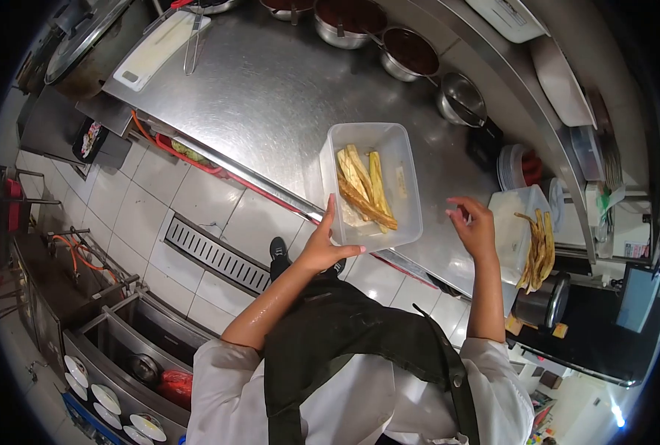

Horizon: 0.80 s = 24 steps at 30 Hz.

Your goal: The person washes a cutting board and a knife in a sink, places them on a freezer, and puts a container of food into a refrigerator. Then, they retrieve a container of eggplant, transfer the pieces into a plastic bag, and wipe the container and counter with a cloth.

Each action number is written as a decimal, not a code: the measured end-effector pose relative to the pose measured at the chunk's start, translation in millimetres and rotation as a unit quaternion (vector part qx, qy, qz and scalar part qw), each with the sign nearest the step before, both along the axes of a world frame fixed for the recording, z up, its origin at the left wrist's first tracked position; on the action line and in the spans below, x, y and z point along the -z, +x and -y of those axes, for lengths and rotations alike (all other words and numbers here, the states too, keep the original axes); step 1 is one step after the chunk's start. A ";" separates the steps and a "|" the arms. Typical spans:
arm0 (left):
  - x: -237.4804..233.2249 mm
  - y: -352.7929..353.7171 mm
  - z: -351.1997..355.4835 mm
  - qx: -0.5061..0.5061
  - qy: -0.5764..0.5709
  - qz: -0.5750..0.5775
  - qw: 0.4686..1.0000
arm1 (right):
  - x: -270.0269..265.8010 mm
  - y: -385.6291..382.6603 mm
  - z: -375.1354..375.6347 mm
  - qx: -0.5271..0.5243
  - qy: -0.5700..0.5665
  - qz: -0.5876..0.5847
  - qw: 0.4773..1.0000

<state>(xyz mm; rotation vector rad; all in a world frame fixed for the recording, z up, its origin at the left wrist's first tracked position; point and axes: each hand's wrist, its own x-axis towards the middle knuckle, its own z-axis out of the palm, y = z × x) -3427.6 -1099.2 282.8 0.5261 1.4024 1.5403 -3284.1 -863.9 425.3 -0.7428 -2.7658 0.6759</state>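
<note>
"What's in the container at my left hand?"

"Your left hand (322, 248) is at the near left corner of the clear, rectangular plastic container (408, 182), thumb and index finger spread wide around it. Long yellow and brown strips (359, 185) lie inside, some crossing. The container sits at the near edge of the brushed-steel counter (259, 96)."

"And my right?"

"Your right hand (474, 226) is above the counter, between that container and the whitish, shallow tray (509, 211). Its fingers are curled, with a narrow gap at the tips; I see nothing in them. More brownish-yellow strips (541, 256) lie at the tray's right side."

"What about the bowls?"

"Along the far side, two round steel bowls (408, 68) hold something dark reddish-brown. I can't tell what is in the shaded steel bowl (461, 107) beside them."

"What else can't you make out?"

"Any of your left fingers behind the container's wall. The large, lidded metal pot (93, 48) at upper left is cut off, and its contents are hidden."
</note>
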 end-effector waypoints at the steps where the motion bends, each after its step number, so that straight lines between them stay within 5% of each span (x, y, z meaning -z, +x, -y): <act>1: -0.1 0.5 -0.4 0.001 0.000 -0.001 1.000 | -6.8 -5.7 4.2 -0.007 -0.003 -0.010 1.000; 7: -12.3 -1.1 -1.3 0.001 0.019 0.014 1.000 | -1.1 -70.6 34.9 -0.095 -0.080 -0.041 0.991; 11: -15.4 -1.9 -1.5 0.014 0.002 0.023 1.000 | 64.7 -117.5 27.5 -0.091 -0.070 0.098 0.988; 14: -12.5 -2.0 -2.1 0.015 -0.005 0.008 1.000 | 77.9 -124.6 27.6 -0.033 0.008 0.345 0.938; 24: -8.1 -1.8 -2.6 -0.012 0.023 0.015 1.000 | 73.3 -68.5 38.9 -0.223 0.231 0.318 0.892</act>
